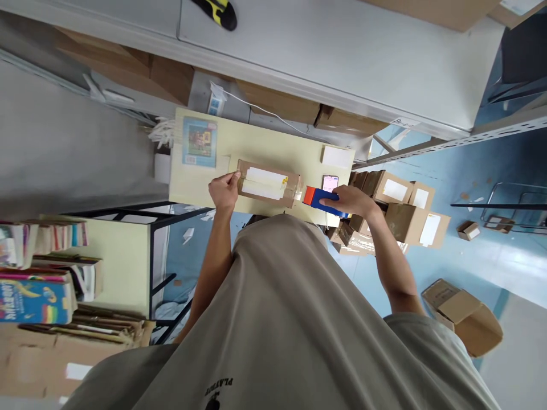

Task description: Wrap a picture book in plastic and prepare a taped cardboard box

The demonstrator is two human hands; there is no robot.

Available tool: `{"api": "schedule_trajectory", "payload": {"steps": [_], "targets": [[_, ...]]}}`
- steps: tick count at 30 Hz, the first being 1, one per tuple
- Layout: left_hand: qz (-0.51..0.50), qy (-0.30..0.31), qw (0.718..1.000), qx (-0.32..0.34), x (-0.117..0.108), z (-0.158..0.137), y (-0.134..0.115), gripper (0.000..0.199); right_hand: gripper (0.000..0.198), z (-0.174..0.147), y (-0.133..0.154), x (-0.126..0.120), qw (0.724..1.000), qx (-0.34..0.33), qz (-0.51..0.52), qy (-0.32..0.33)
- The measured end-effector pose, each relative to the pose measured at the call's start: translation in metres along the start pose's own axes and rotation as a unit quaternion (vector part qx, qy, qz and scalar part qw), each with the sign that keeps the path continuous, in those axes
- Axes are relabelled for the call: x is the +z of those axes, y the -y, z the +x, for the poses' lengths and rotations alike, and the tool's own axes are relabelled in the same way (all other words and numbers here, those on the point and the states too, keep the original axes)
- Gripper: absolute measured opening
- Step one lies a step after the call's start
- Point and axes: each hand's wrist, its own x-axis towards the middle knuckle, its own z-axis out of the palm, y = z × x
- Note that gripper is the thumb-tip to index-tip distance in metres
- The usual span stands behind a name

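Taping in progress, seen from above your chest. Your left hand (pixel 224 191) is pressing down on the near-left end of the parcel (pixel 268 183), fingers curled over its edge and closed against the cardboard. Your right hand (pixel 351 200) is closed around the handle of the tape gun (pixel 318 197), whose red head is sitting just beside the parcel's right end. The parcel is lying flat near the front edge of the table (pixel 256 145), with a white label on its top face; a glossy strip of clear tape is already showing along the top and over the right end, so the seal is judged partly laid, with the cut and any further strips remaining. Whether the tape is still joined to the gun cannot be told.

Beyond the gun, a phone (pixel 330 183) is lying with its screen lit, and a white pad (pixel 337 156) is resting at the far right corner. A picture book (pixel 199 142) is lying at the far left. To your right, labelled boxes (pixel 401 196) are stacking up on the floor beside the table.
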Motion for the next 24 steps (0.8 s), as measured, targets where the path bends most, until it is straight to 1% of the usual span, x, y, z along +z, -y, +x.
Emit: {"api": "schedule_trajectory", "payload": {"steps": [6, 11, 16, 21, 24], "targets": [[0.045, -0.004, 0.999, 0.009, -0.004, 0.003, -0.008, 0.039, 0.063, 0.028, 0.014, 0.009, 0.998, 0.058, -0.024, -0.002], [0.056, -0.005, 0.998, 0.000, -0.007, 0.008, -0.009, 0.039, 0.061, 0.043, 0.032, 0.014, 0.998, 0.066, -0.007, 0.007], [0.063, 0.000, 0.998, 0.007, -0.007, 0.011, -0.007, 0.039, 0.058, 0.040, 0.051, 0.018, 0.996, 0.083, -0.017, -0.009], [0.073, -0.005, 0.997, 0.010, -0.006, 0.012, -0.004, 0.042, 0.055, 0.032, 0.065, 0.030, 0.994, 0.087, -0.026, -0.062], [0.069, -0.004, 0.998, 0.013, -0.006, 0.015, -0.004, 0.040, 0.058, 0.026, 0.071, 0.037, 0.992, 0.079, -0.025, -0.092]]}}
